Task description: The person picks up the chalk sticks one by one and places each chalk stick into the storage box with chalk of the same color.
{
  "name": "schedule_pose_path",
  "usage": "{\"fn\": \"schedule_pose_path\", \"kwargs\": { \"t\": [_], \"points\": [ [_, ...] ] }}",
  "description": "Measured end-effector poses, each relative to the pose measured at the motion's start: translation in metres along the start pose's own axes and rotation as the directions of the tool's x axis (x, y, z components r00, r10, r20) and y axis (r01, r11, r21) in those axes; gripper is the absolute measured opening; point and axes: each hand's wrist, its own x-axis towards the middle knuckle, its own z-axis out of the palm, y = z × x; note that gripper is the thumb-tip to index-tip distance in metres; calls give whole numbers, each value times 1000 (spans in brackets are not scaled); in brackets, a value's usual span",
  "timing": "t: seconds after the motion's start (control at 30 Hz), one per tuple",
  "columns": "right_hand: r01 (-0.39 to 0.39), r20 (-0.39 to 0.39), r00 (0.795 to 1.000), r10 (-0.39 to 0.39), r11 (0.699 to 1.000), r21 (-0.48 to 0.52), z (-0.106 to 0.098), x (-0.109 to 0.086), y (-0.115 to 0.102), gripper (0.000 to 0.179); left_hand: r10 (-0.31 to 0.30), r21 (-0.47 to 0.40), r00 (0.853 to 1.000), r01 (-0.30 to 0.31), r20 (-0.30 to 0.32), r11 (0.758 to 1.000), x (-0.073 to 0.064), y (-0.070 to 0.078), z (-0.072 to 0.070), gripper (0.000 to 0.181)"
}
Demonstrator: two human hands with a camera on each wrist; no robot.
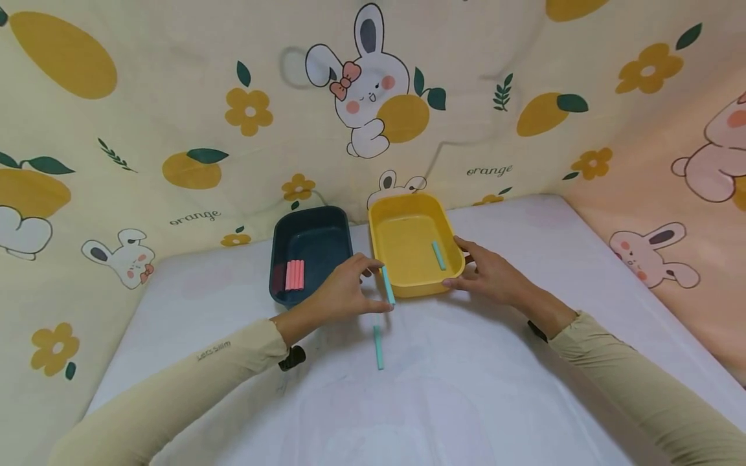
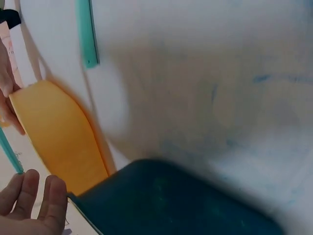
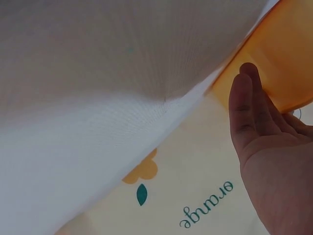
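My left hand (image 1: 344,289) pinches a thin teal stick (image 1: 388,286) between thumb and fingertip, at the front left of the yellow bin (image 1: 408,289). The stick stands tilted, overlapping the bin's rim in the head view. A second teal stick (image 1: 438,255) lies inside that bin. Another teal stick (image 1: 379,347) rests on the table in front. My right hand (image 1: 489,273) grips the yellow bin's front right corner, thumb at the front and fingers along the right side. In the right wrist view its fingers (image 3: 243,105) lie against the outer wall.
Left of the yellow bin stands a dark blue bin (image 1: 281,228) with several pink sticks (image 1: 294,275) side by side; my left forearm passes close by its front. Both bins stand on a white-covered table (image 1: 466,388), against a printed cloth backdrop (image 1: 280,155).
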Motion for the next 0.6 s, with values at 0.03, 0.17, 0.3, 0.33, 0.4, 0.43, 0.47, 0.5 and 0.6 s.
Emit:
{"fn": "schedule_pose_path", "kwargs": {
  "t": [0.03,0.17,0.3,0.33,0.4,0.43,0.47,0.5,0.6],
  "points": [
    [1,-2,1000,-1,1000,0,0,0,0,109,-9,-2,1000,9,-3,1000,2,0,-1,76],
    [5,-3,1000,-5,1000,-7,0,0,-1,109,-27,-7,1000,26,-16,1000,6,0,-4,75],
    [15,-8,1000,-15,1000,-7,0,0,-2,109,-9,7,1000,9,-29,1000,12,-3,-9,75],
    [16,-9,1000,-16,1000,-7,0,0,-2,109,-2,13,999,2,-33,1000,14,-4,-9,76],
    [16,-9,1000,-16,1000,-11,0,-1,-2,108,12,26,999,-11,-42,1000,19,-7,-10,76],
    [15,-9,1000,-15,1000,-12,0,-1,-2,108,17,27,999,-16,-45,1000,22,-9,-10,76],
    [13,-8,1000,-14,1000,-14,0,-1,-2,108,17,23,999,-16,-49,1000,24,-11,-11,77],
    [12,-8,1000,-12,1000,-14,0,-1,-2,108,15,19,998,-14,-55,1000,27,-12,-11,77],
    [10,-6,1000,-10,1000,-13,0,-1,-3,108,7,9,998,-6,-67,1000,33,-17,-11,77]
  ]
}}
